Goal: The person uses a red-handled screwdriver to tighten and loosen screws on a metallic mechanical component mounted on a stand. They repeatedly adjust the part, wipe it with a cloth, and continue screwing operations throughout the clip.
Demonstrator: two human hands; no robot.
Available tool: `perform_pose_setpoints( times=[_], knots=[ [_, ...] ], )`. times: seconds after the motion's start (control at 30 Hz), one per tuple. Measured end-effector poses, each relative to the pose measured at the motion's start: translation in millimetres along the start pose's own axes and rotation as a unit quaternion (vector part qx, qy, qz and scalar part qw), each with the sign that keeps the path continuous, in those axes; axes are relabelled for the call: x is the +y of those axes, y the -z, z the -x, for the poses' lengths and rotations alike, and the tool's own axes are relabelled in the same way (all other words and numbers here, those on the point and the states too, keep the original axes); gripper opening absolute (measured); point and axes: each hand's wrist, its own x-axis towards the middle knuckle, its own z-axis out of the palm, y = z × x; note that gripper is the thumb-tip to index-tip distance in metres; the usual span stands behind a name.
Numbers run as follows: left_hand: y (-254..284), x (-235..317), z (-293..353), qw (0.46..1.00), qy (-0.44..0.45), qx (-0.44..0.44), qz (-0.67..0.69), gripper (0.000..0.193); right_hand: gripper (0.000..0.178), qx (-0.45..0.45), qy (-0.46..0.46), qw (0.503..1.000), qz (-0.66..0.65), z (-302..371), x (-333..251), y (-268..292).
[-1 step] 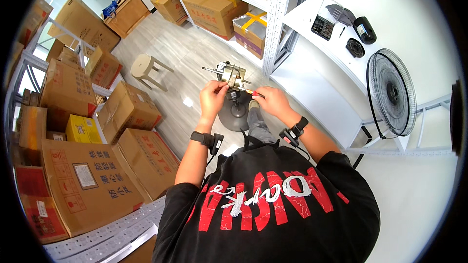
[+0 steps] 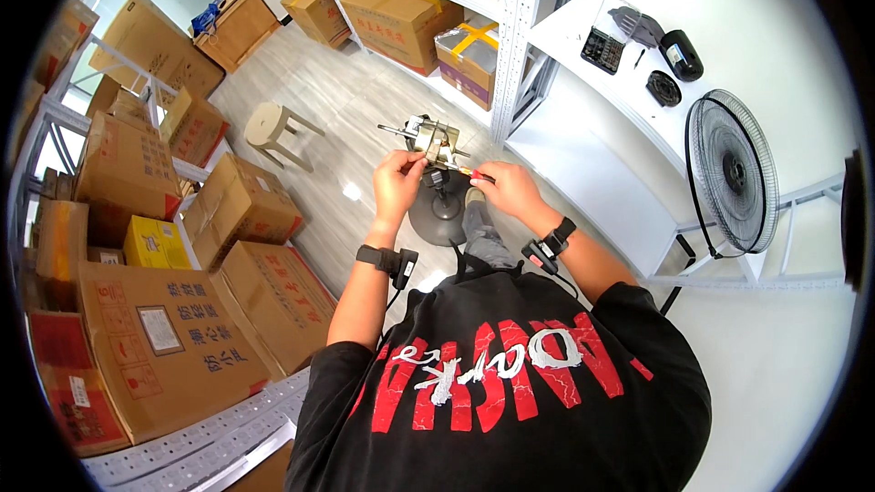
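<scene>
A bare fan motor (image 2: 436, 140) with metal plates and a shaft sticking out to the left sits on top of a stand with a round dark base (image 2: 436, 219). My left hand (image 2: 397, 184) is closed, its thumb and fingers pinching at the motor's near left edge. My right hand (image 2: 512, 189) grips a screwdriver (image 2: 478, 176) with a red and black handle, its tip pointing left into the motor's near right side. The exact contact point is too small to make out. Each of my wrists wears a black strapped device.
Right of me, a white shelf (image 2: 583, 46) carries a black tool case (image 2: 602, 51), dark fan parts and a black cylindrical cover (image 2: 681, 56). A round fan grille (image 2: 732, 173) leans there. A beige stool (image 2: 271, 129) stands ahead left. Cardboard boxes (image 2: 173, 346) fill the left-hand racks.
</scene>
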Motion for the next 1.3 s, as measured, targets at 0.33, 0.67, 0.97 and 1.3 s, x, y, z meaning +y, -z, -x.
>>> perform_pose_setpoints(
  times=[0.33, 0.67, 0.97, 1.3],
  knots=[
    [9, -12, -23, 0.999, -0.008, -0.04, 0.017, 0.009, 0.025, -0.105, -0.09, 0.98, -0.144, -26, 13, -4],
    [14, -16, -32, 0.998, -0.01, -0.063, 0.011, 0.01, 0.026, -0.214, -0.113, 0.967, -0.082, -46, -4, 17],
    [1, -15, 6, 0.996, 0.078, 0.031, -0.001, 0.02, 0.028, -0.19, -0.05, 0.98, -0.014, -7, 30, 92],
    [-51, 3, 36, 0.969, 0.126, 0.132, -0.168, 0.075, 0.032, -0.17, -0.027, 0.952, -0.251, -73, 84, 20]
  ],
)
